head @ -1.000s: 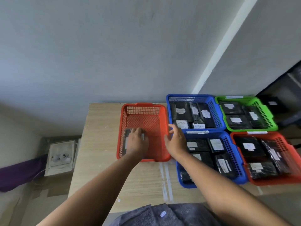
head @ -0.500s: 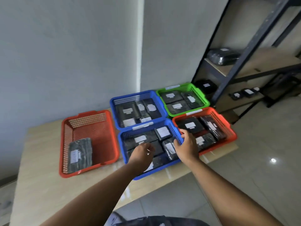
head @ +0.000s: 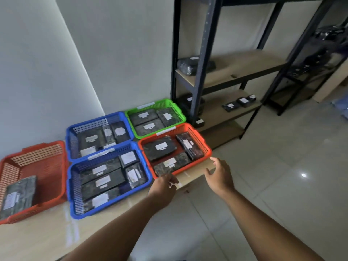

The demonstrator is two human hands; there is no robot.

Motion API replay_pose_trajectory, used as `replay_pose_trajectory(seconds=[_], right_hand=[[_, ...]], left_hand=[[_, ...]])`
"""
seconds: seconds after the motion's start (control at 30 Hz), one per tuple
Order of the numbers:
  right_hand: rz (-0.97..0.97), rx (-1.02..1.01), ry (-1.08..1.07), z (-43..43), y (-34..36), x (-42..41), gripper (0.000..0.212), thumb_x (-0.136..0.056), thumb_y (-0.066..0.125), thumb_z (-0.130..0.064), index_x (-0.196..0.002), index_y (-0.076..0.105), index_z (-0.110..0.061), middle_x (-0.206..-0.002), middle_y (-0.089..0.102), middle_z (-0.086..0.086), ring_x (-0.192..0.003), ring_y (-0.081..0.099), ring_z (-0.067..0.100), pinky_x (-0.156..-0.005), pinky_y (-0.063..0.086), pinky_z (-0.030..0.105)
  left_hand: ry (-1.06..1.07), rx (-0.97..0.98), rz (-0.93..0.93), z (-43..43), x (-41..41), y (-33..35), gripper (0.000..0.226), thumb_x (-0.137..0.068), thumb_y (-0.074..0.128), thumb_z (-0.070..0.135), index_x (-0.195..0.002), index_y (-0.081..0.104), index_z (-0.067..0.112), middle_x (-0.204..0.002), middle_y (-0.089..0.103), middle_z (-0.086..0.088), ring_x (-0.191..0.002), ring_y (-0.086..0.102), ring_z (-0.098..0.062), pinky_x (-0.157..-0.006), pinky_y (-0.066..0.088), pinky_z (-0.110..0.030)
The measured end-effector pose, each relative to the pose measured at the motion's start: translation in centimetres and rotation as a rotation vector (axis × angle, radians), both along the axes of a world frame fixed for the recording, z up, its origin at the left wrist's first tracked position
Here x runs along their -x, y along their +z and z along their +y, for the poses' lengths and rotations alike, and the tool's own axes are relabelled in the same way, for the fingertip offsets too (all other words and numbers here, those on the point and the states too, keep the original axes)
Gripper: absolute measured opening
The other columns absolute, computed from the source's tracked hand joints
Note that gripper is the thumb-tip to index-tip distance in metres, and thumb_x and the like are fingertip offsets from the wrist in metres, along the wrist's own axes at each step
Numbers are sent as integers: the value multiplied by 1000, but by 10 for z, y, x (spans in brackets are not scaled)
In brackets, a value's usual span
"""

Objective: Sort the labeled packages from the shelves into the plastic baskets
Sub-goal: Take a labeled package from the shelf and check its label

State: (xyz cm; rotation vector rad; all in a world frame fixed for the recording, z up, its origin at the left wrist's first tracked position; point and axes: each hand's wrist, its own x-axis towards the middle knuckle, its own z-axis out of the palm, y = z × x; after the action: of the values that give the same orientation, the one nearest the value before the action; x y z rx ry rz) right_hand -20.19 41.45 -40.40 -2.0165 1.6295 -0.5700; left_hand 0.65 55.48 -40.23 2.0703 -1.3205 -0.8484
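Observation:
Several plastic baskets stand on a wooden table (head: pixel 37 234). A red basket (head: pixel 47 162) at the left holds one labeled black package (head: pixel 18 196). Two blue baskets (head: pixel 73 194), a green basket (head: pixel 177 110) and a second red basket (head: pixel 205 146) hold several labeled packages. My left hand (head: pixel 163 187) hovers at the table's right edge with fingers loosely curled, holding nothing. My right hand (head: pixel 220 176) is open past the table corner, also with nothing in it. On the dark metal shelves (head: pixel 201 72) at the right lie more packages (head: pixel 188 65), including small ones (head: pixel 243 101) lower down.
A pale wall stands behind the table. The tiled floor (head: pixel 282 166) stretches right of the table, toward the shelf unit. A second dark shelf rack (head: pixel 310 53) with dark items stands further right.
The left hand let go of a package in the left red basket. Both hands then swung right across the baskets, and my view turned toward the shelves.

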Motion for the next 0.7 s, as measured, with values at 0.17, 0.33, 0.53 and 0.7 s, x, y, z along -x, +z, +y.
replay_pose_trajectory(seconds=[0.17,0.33,0.53,0.7], right_hand=[[-54,-41,-35,-47,-1,48,52,-87,79,-26,-136,63,-18,-123,64,10,-119,57,32,-97,48,39],[-105,-91,-76,-101,-6,80,48,-91,75,-25,-137,63,-15,-127,64,13,-121,58,33,-96,46,37],[-87,-108,-66,-187,-12,114,45,-92,76,-22,-135,64,-16,-126,64,12,-117,59,32,-88,41,31],[-37,-105,-55,-280,-11,139,44,-89,79,-17,-131,67,-14,-120,66,14,-112,62,34,-90,46,35]], left_hand=[[-36,22,39,-36,55,2,27,-81,59,47,-93,73,28,-92,72,13,-86,67,-8,-78,58,-30],[-118,-23,-30,-85,86,-8,16,-94,59,27,-99,71,36,-99,71,18,-90,66,0,-78,61,-31],[-122,-35,72,-179,123,-16,22,-92,60,16,-94,70,35,-94,67,16,-82,66,-6,-68,57,-22],[-113,-2,124,-292,153,-24,28,-87,56,5,-97,77,22,-80,63,16,-67,59,2,-63,42,-10]])
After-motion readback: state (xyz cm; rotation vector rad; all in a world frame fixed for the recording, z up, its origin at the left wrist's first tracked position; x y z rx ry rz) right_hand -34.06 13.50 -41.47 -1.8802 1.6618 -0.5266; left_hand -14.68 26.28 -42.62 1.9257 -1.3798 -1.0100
